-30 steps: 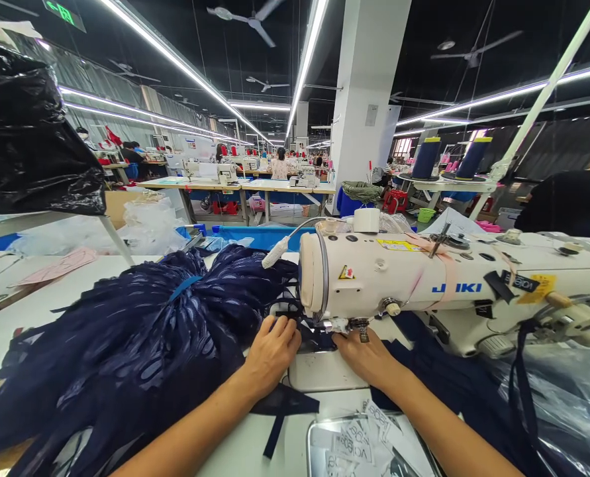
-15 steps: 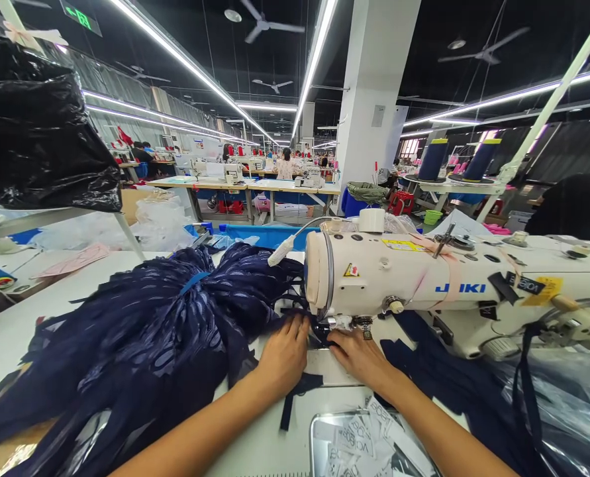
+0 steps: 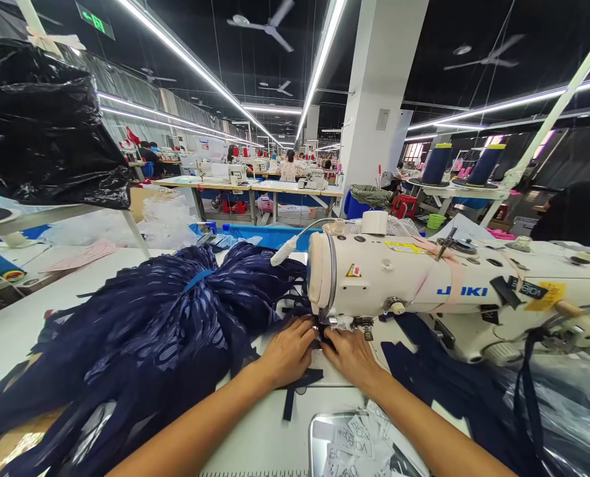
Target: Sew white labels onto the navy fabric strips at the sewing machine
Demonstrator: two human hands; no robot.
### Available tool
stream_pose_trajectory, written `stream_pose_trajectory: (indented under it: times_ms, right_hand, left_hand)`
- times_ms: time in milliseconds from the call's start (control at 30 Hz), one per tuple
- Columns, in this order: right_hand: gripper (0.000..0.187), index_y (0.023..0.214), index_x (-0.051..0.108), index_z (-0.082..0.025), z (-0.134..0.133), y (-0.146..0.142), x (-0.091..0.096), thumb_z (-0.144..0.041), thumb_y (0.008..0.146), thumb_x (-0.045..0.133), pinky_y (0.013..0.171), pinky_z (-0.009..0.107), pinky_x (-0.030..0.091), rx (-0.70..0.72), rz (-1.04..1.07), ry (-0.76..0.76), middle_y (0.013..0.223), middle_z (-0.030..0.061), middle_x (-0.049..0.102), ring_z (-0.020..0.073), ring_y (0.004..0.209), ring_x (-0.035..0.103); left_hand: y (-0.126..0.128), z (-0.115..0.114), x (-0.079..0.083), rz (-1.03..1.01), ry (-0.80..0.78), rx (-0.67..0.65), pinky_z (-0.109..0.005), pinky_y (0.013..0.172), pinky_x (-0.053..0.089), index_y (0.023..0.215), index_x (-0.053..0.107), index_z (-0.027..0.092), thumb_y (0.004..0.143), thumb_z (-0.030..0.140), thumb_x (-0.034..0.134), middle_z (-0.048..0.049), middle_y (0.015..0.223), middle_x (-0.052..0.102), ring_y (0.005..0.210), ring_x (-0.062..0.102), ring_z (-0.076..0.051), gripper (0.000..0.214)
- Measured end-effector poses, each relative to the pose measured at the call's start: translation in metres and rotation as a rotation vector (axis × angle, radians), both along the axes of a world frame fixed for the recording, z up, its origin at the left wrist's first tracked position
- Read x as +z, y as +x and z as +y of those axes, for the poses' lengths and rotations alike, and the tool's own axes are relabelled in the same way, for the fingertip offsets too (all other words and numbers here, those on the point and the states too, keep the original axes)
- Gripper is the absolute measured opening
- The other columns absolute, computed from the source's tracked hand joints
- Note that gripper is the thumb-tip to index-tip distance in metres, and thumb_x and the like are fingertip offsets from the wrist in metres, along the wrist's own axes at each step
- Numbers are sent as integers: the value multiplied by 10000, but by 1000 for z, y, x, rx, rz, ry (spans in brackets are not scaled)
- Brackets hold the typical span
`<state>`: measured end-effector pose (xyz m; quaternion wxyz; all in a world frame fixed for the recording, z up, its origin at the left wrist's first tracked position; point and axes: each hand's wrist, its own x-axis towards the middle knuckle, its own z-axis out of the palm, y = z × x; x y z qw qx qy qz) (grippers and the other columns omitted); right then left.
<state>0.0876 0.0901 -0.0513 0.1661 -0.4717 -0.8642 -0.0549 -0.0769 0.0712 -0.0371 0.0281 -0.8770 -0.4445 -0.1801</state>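
Note:
My left hand [image 3: 289, 351] is closed at the needle end of a white sewing machine [image 3: 384, 265], its fingers pressed together on navy fabric. From the other side my right hand [image 3: 349, 354] pinches the same fabric under the machine head; the fingertips are partly hidden there. A narrow navy strip [image 3: 289, 404] hangs out below my left hand. Left of the machine lies a large bundle of navy fabric pieces [image 3: 175, 338], gathered by a blue tie [image 3: 198, 279]. More navy fabric [image 3: 453, 371] lies to the right, beside my right forearm.
A metal tray [image 3: 315, 430] with several printed white labels [image 3: 357, 440] sits on the table between my forearms. Black plastic [image 3: 51, 126] covers something at upper left. Two navy thread cones [image 3: 436, 164] stand behind the machine. Clear plastic [image 3: 573, 397] lies at right.
Both hands have shifted slightly at the needle; my right hand has moved a little left, closer to my left hand. The whole view has turned slightly.

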Motion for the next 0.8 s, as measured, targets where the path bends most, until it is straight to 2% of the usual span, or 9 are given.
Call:
stream_pose_trajectory:
  times_ms: [100,333,600,800]
  right_hand:
    - [210,836,628,-186,3,1,-1,-188,830,418,668,274,383,1,60,-17,795,59,663,195,751,598]
    - [249,892,679,-186,10,3,-3,-258,819,452,695,280,440,-176,255,-199,799,60,688,205,769,621]
    - [231,838,695,-193,16,5,-8,-256,803,475,765,303,455,-162,323,-230,832,53,693,204,798,628]
    - [217,861,685,-226,12,6,-11,-279,799,483,749,312,460,-167,330,-235,816,35,687,194,773,624]
  left_hand:
    - [0,2,-1,6,-18,-32,-399,1029,295,1024,490,145,732,66,420,-84,1094,537,1162,395,-206,311]
    - [1,-5,0,51,-40,16,-361,853,439,1090,495,152,738,74,444,-70,1015,549,953,494,-210,365]
    - [13,-14,-3,81,25,76,-342,794,455,1045,534,141,724,46,474,-86,980,519,914,458,-216,340]
    - [16,-15,-7,137,14,129,-346,760,458,1048,551,156,732,34,445,-110,1021,482,898,468,-227,354]
